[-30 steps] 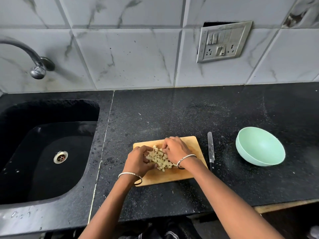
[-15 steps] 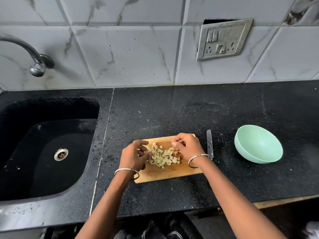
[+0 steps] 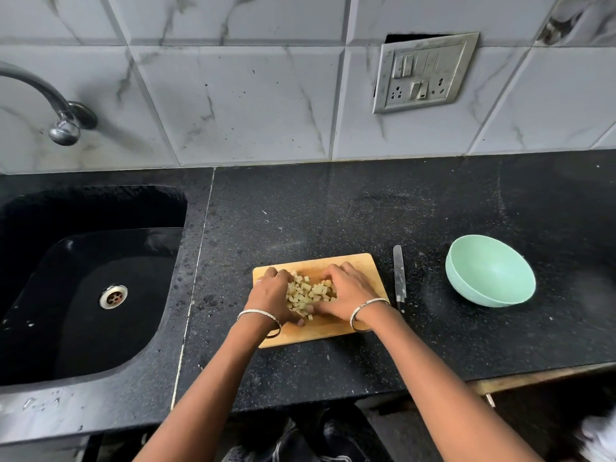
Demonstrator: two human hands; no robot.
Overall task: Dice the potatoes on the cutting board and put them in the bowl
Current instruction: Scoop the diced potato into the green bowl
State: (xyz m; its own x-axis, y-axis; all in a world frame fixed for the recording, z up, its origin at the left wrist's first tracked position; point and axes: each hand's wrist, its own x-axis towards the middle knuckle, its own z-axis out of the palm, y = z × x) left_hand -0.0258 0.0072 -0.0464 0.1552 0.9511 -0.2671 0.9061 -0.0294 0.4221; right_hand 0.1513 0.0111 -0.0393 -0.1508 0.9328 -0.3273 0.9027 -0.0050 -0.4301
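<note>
A heap of pale diced potato (image 3: 308, 295) lies in the middle of a small wooden cutting board (image 3: 353, 261) on the black counter. My left hand (image 3: 271, 298) cups the heap from its left side and my right hand (image 3: 348, 293) cups it from the right, fingers curled around the cubes and thumbs meeting at the near side. A mint-green bowl (image 3: 490, 271) sits tilted on the counter to the right of the board, with nothing visible inside. A knife (image 3: 399, 278) lies flat between board and bowl.
A black sink (image 3: 83, 288) with a metal drain fills the left side, under a tap (image 3: 63, 128). A switch and socket plate (image 3: 425, 73) hangs on the tiled wall. The counter's front edge runs just below my forearms.
My hands opened slightly half a second ago and have now closed in around the potato heap again, pressing it together. Bowl and knife have stayed in place.
</note>
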